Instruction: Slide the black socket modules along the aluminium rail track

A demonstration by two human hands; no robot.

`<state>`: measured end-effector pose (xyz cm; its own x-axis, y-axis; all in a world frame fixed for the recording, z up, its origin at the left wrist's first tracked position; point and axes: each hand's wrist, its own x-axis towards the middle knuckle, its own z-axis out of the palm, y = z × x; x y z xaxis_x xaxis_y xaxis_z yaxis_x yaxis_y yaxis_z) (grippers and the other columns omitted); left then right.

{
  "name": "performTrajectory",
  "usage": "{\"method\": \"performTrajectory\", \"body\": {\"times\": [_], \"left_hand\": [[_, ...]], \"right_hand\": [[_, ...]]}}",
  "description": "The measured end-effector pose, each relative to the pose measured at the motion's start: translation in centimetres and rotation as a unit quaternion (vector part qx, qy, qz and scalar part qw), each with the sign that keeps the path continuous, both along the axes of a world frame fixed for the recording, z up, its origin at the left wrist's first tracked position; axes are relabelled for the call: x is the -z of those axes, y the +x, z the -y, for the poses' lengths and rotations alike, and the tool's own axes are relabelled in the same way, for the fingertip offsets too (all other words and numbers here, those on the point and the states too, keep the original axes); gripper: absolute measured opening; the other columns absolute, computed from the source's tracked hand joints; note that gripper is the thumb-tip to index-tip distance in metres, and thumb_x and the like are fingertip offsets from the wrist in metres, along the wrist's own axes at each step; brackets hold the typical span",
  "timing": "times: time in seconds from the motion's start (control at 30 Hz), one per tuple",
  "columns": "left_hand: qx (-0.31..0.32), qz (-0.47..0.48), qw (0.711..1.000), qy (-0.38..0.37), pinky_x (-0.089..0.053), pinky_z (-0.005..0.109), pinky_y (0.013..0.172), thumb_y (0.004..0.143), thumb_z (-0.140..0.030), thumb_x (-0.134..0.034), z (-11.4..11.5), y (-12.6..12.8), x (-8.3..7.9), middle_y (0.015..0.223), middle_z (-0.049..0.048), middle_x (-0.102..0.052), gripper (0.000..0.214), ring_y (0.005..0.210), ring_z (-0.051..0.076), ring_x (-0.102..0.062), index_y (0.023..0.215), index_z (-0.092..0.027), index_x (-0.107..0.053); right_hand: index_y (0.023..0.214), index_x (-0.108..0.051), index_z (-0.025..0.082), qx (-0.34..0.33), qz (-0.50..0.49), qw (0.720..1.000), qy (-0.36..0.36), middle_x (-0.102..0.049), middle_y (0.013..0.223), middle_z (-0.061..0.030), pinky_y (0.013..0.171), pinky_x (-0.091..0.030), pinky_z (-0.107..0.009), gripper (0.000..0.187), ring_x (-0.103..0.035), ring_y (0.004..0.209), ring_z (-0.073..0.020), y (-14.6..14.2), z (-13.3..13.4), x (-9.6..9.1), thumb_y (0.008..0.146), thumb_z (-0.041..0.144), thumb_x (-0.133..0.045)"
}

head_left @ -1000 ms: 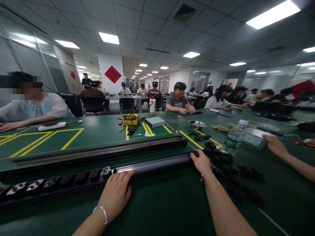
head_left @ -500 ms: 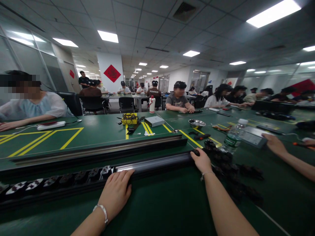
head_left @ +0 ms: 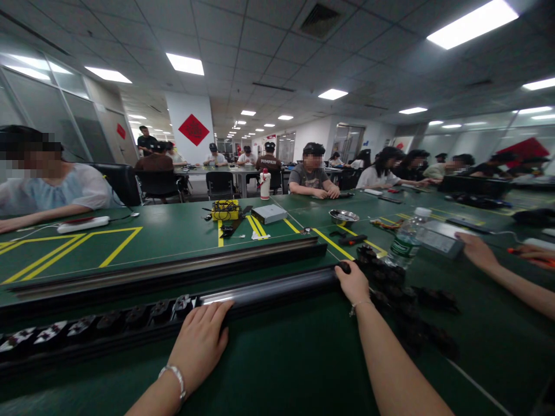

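Note:
A long black channel [head_left: 277, 290] lies across the green table in front of me. Several black socket modules [head_left: 137, 315], some with shiny faces, sit in a row in its left part. My left hand [head_left: 200, 344] is wrapped over the channel just right of the last module, fingers on top and thumb on the near side. At the channel's right end my right hand [head_left: 354, 283] is closed on a small black part [head_left: 345, 267], which its fingers partly cover. Beside that hand lies a pile of loose black parts [head_left: 392, 283].
A second long rail [head_left: 173, 267] lies behind the channel. To the right stand a water bottle [head_left: 405, 240] and a grey box [head_left: 437, 240], with a co-worker's hand [head_left: 477, 251] at the box. Farther back are a metal bowl [head_left: 343, 216] and an orange-black tool [head_left: 353, 241].
The whole view has shifted slightly, so things appear a little farther left. Both my hands keep their places on the channel. At right, the co-worker's other hand shows more, beside something orange.

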<state>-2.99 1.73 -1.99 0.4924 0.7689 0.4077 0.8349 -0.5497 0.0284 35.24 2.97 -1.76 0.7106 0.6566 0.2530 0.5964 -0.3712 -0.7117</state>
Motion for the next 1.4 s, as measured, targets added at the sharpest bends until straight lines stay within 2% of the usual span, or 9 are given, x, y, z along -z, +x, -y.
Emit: {"method": "performTrajectory", "body": {"times": [0.63,1.4], "left_hand": [[-0.005,-0.003,1.0,-0.02,-0.034,0.036,0.091,0.079,-0.022,-0.041,-0.02,0.01,-0.18,0.11,0.0047,-0.058,0.041,0.1,0.019,-0.051,0.12,-0.025,-0.046],[-0.011,-0.003,1.0,-0.025,-0.033,0.037,0.092,0.079,-0.023,-0.042,0.03,0.04,-0.21,0.111,0.0043,-0.058,0.041,0.102,0.019,-0.051,0.12,-0.025,-0.046]], "right_hand": [[0.103,-0.058,0.018,0.006,0.007,1.0,0.021,-0.062,0.095,-0.0069,0.077,-0.042,-0.03,0.036,-0.056,0.086,-0.0203,-0.04,0.01,-0.12,0.074,0.035,-0.046],[0.104,-0.058,0.017,0.012,0.016,0.999,0.033,-0.062,0.096,-0.0084,0.08,-0.041,-0.031,0.037,-0.056,0.089,-0.0218,0.25,-0.15,0.33,0.074,0.036,-0.047]]}}
